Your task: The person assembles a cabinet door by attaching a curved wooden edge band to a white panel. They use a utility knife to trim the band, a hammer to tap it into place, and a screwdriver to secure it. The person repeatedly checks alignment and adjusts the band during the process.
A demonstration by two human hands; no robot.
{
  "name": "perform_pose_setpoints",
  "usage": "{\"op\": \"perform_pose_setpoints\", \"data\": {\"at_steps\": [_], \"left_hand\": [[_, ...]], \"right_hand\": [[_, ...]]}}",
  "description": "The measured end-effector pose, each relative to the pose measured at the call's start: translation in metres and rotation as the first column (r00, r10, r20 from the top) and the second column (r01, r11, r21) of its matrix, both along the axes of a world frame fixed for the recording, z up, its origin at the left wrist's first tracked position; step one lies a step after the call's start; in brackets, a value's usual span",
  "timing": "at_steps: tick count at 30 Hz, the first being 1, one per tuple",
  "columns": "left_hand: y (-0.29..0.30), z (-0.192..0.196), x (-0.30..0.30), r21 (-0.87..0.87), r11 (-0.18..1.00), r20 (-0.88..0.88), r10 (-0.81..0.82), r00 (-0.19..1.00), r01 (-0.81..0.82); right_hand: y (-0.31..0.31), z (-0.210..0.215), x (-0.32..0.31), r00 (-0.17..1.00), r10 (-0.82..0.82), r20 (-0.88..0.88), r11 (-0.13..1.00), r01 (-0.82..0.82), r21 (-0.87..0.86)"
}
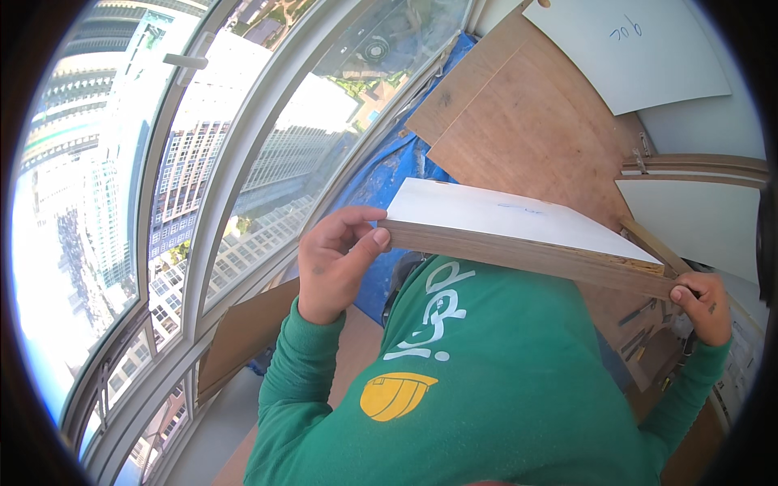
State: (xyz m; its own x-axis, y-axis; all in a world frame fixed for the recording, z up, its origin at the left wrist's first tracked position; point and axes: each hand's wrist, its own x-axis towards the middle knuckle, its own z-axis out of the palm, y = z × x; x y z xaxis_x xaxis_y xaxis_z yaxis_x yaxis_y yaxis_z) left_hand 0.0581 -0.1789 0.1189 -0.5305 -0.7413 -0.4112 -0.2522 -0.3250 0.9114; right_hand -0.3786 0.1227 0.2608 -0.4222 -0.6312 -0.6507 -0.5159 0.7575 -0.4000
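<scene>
A flat board (502, 223), white on its upper face with a brown wood-look front edge, spans the space before my green sweatshirt. My left hand (336, 255) grips its left end, thumb on the edge and fingers over the corner. At the opposite end, my right hand (703, 304) holds the brown edge strip between thumb and fingers. Faint blue handwriting marks the white face. The board's right end shows a rough, pale brown side. Its underside is hidden from me.
Large windows (267, 154) line the left, overlooking tall buildings. Blue sheeting (397, 166) lies under a big brown wood panel (527, 105). A white panel (636, 53) with handwriting leans at the far right. Several hand tools (640, 340) lie below my right hand. Cardboard (243, 336) stands at left.
</scene>
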Motion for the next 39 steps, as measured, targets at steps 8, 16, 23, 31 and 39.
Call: {"op": "perform_pose_setpoints", "data": {"at_steps": [8,16,23,31,39], "left_hand": [[-0.004,0.0,0.001,0.053,0.998,-0.006,0.017,1.0,-0.017],[-0.006,0.001,0.0,0.048,0.999,0.032,0.0,0.999,-0.002],[-0.01,0.001,0.002,0.117,0.993,-0.019,-0.02,1.0,0.022],[-0.016,0.0,0.009,0.055,0.983,-0.119,-0.169,0.978,0.176],[-0.02,-0.004,0.011,-0.235,0.927,0.03,-0.293,0.956,0.291]], "right_hand": [[0.002,-0.001,-0.001,1.0,-0.002,0.005,1.0,0.002,-0.008],[0.006,-0.006,-0.001,1.0,-0.009,0.01,0.999,0.009,-0.038],[0.006,-0.002,0.0,1.0,-0.012,0.011,1.0,0.012,-0.01],[0.002,0.003,0.001,1.0,0.017,0.001,1.0,-0.017,0.011],[0.009,0.001,0.003,1.0,-0.017,-0.003,0.999,0.016,-0.043]]}}
